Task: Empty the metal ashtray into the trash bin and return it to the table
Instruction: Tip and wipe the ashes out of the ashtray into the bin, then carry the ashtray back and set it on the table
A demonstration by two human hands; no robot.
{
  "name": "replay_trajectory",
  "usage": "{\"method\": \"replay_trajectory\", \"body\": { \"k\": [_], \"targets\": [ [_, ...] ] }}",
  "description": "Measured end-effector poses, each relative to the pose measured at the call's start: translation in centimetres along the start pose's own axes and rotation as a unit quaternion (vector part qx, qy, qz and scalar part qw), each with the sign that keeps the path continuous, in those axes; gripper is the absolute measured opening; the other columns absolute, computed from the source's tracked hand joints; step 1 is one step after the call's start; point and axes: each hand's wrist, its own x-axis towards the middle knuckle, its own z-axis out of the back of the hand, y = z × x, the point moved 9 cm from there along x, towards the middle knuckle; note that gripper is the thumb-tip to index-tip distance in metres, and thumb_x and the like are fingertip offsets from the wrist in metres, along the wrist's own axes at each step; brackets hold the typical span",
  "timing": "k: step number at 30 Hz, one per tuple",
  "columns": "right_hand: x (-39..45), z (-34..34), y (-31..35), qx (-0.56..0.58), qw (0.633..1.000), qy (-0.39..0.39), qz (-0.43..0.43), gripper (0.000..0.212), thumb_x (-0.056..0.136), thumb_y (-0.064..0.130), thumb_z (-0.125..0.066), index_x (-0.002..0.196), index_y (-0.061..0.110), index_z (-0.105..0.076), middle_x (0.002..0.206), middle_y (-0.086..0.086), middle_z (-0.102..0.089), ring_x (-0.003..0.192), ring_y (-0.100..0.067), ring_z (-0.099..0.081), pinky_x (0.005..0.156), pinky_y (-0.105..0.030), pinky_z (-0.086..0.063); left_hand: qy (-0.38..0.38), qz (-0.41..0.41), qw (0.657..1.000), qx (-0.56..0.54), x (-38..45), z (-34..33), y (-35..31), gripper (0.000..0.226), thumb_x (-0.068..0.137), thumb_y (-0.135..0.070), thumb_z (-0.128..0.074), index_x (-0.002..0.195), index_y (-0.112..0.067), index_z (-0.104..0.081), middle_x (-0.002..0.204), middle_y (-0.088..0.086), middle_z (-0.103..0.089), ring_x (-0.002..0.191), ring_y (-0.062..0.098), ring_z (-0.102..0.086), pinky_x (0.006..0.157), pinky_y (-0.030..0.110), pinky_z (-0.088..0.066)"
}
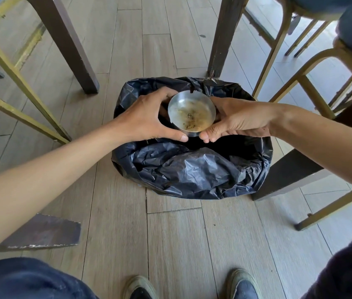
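Both hands, left [149,117] and right [238,119], clasp the ashtray [191,115] between them over the bin [192,169] below; apparently dumped, only residue showing, so next it returns to the tabletop.

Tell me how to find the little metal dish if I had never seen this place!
Look at the pale wooden plank floor for the bin lined with a crinkly black plastic bag, between dark table legs. Just above its opening, the left hand and right hand hold the small round silver metal ashtray. It is the only shiny thing, with brownish ash stains inside.
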Motion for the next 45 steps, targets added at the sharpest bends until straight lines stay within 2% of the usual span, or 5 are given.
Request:
{"method": "replay_trajectory", "body": {
  "k": [9,19,26,32,45],
  "targets": [
    [-2.3,2.3,1.8,-0.005,0.997,-0.076,-0.007,0.095,0.069,-0.001,-0.09,0.146,0.031,-0.045,0.126,0.006,-0.071,0.115,-0.007,-0.071,0.096,-0.025,-0.059,0.058,0.065,0.984,-0.155,-0.2,0.4,-1.4,0.093,0.06,-0.027,-0.098,0.14,-0.026,-0.05,0.132,-0.008,-0.063,0.109,0.008,-0.07,0.1,0.038,-0.057],
    [-9.2,2.1,9.6,0.024,0.989,-0.132,-0.061,0.106,0.063,0.003,-0.096,0.15,0.034,-0.043,0.13,0.004,-0.065,0.121,-0.015,-0.066,0.098,-0.037,-0.06,0.079,0.178,0.955,-0.224,-3.1,4.7,-8.8,0.1,0.058,-0.028,-0.098,0.144,-0.037,-0.047,0.125,-0.011,-0.066,0.113,0.012,-0.067,0.098,0.039,-0.058],
    [-15.8,-0.1,20.6,0.032,0.991,-0.106,-0.069,0.103,0.067,-0.001,-0.093,0.152,0.028,-0.042,0.137,0.0,-0.057,0.12,-0.012,-0.062,0.086,-0.019,-0.059,0.058,0.235,0.942,-0.233,-8.3,13.5,-18.3,0.103,0.059,-0.023,-0.097,0.146,-0.036,-0.045,0.13,-0.011,-0.063,0.121,0.012,-0.061,0.104,0.042,-0.053],
    [-22.5,-0.6,33.3,0.003,0.994,-0.097,-0.059,0.107,0.063,0.014,-0.096,0.152,0.032,-0.039,0.142,-0.005,-0.052,0.128,-0.025,-0.059,0.099,-0.051,-0.06,0.032,0.249,0.944,-0.215,-11.7,24.0,-28.8,0.104,0.064,-0.026,-0.096,0.151,-0.033,-0.039,0.136,-0.006,-0.059,0.123,0.013,-0.056,0.103,0.03,-0.051],
    [-32.2,-4.1,52.3,-0.117,0.992,-0.025,0.028,0.104,0.06,0.009,-0.095,0.149,0.026,-0.044,0.139,0.001,-0.057,0.125,-0.022,-0.057,0.099,-0.044,-0.057,-0.089,0.307,0.914,-0.248,-22.5,37.8,-44.3,0.102,0.065,-0.032,-0.096,0.15,-0.037,-0.04,0.126,-0.011,-0.064,0.111,-0.003,-0.062,0.091,0.021,-0.058]
  ]
}}
